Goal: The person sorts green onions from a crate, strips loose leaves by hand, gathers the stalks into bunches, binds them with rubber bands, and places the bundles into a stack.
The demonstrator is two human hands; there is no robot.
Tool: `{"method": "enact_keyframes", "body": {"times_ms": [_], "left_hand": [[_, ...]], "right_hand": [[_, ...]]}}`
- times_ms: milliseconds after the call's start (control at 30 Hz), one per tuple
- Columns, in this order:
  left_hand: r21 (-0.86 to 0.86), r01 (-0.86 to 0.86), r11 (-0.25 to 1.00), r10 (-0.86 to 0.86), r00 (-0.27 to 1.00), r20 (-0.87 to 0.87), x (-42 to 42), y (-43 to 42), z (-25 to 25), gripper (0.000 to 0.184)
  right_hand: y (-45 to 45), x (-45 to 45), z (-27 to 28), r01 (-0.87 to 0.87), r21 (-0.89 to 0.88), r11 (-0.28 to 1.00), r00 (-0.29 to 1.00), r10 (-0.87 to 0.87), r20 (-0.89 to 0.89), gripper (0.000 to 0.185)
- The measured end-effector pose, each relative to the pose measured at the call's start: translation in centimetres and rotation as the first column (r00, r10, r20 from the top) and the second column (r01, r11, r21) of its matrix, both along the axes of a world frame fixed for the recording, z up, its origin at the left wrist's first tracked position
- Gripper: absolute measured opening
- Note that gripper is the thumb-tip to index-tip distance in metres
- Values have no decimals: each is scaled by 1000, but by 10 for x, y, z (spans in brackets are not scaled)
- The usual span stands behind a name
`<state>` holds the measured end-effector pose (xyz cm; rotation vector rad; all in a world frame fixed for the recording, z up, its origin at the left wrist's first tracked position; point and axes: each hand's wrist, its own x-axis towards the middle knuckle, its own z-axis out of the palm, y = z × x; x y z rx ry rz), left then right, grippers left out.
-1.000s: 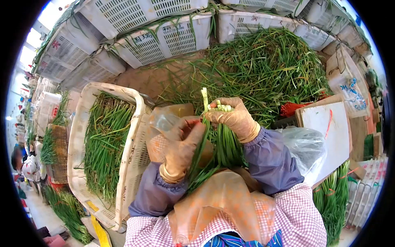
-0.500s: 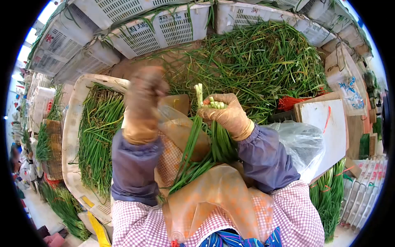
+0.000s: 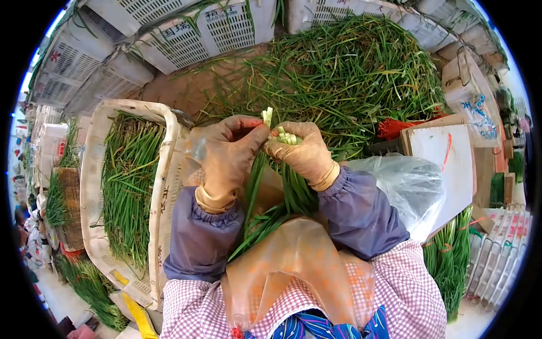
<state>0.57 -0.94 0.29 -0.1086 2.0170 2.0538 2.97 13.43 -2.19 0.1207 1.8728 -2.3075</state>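
Right hand [image 3: 305, 156] has a bunch of green stalks [image 3: 297, 193], pale cut ends poking out on top. Left hand [image 3: 224, 153] is just beside it, fingertips close together at an upright pale stalk [image 3: 267, 116], can't tell if gripping. Crate [image 3: 162, 189] left of that hand.

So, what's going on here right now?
A person in gloves is handling chive-like greens in front of their body. The right hand grips a bunch of greens, pale ends up and leaves hanging down. The left hand has its fingertips at a smaller tuft beside it; whether they pinch it is unclear. More greens lie in the plastic crate on the person's left and in a loose pile ahead.
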Motion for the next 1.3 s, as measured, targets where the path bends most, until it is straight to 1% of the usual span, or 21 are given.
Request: {"method": "enact_keyframes", "body": {"times_ms": [67, 133, 200, 233, 300, 333, 400, 500, 600, 667, 700, 767, 800, 867, 900, 1000, 1100, 1133, 1200, 1267, 1300], "left_hand": [[22, -4, 1000, 2, 996, 84, -1, -2, -2, 18], [52, 1, 999, -5, 996, 89, -1, -4, -8, 16], [87, 1, 996, -9, 996, 93, 3, -5, -13, 14], [83, -26, 996, 24, 999, 28, 9, -4, -15, 12], [82, -57, 995, 60, 998, -35, 15, -4, -19, 10], [141, -62, 988, 68, 997, -41, 17, -4, -23, 9], [204, -66, 977, 75, 996, -37, 21, -1, -26, 9], [261, -9, 965, 30, 997, -75, 26, 5, -27, 7], [198, 9, 980, 11, 995, -103, 29, 12, -33, 6], [211, -67, 975, 79, 996, -47, 32, 17, -27, 6], [208, -72, 976, 83, 996, -45, 32, 15, -30, 6], [276, -192, 942, 163, 979, 123, 29, 12, -38, 8], [277, -193, 941, 164, 978, 125, 28, 10, -37, 8], [195, -377, 905, 314, 904, 292, 26, 10, -30, 11], [306, -416, 856, 326, 895, 304, 25, 7, -36, 15], [377, -421, 825, 346, 904, 253, 20, 5, -37, 24], [349, -404, 846, 339, 911, 234, 17, 5, -32, 24], [332, -408, 850, 339, 908, 247, 15, 3, -31, 23], [313, -371, 874, 311, 923, 226, 3, -5, -26, 20], [390, -388, 835, 345, 922, 178, -11, -15, -10, 18], [372, -343, 862, 323, 939, 117, -22, -24, -1, 17]], "right_hand": [[-2, 2, -5, -3, 20, 1000, 1000, 4, -10, 11], [-2, 1, -8, -9, 44, 999, 1000, 10, -20, 10], [0, 0, -9, -96, -158, 983, 990, 110, 87, 16], [2, 1, -4, -94, -157, 983, 990, 110, 91, 16], [8, 2, 10, -25, -336, 942, 981, 87, 171, 21], [15, -2, 2, -4, -268, 963, 985, 50, 168, 28], [29, -8, -7, 35, -452, 892, 981, 56, 187, 34], [32, -11, -1, 7, -425, 905, 984, 69, 164, 33], [20, -13, 10, -17, -339, 941, 985, 75, 158, 28], [12, -15, 3, -39, -175, 984, 995, 55, 87, 22], [13, -17, 1, -60, -172, 983, 994, 74, 77, 20], [14, -16, -2, -39, -210, 977, 995, 58, 85, 19], [15, -16, -3, -11, -245, 969, 995, 35, 94, 19], [22, -12, -3, -1, -265, 964, 995, 27, 94, 19], [27, -10, -3, 23, -289, 957, 994, 10, 112, 20], [43, -7, 0, 86, -320, 943, 991, -46, 129, 20], [58, -7, 7, 172, -321, 931, 984, -146, 101, 19], [68, -9, 7, 122, -329, 937, 993, -114, 43, 21], [88, -16, 16, 149, -171, 974, 987, -157, -34, 25], [119, -27, 23, 172, -149, 974, 971, -193, -138, 26], [135, -34, 24, 264, -97, 960, 943, -278, -184, 21]]}}
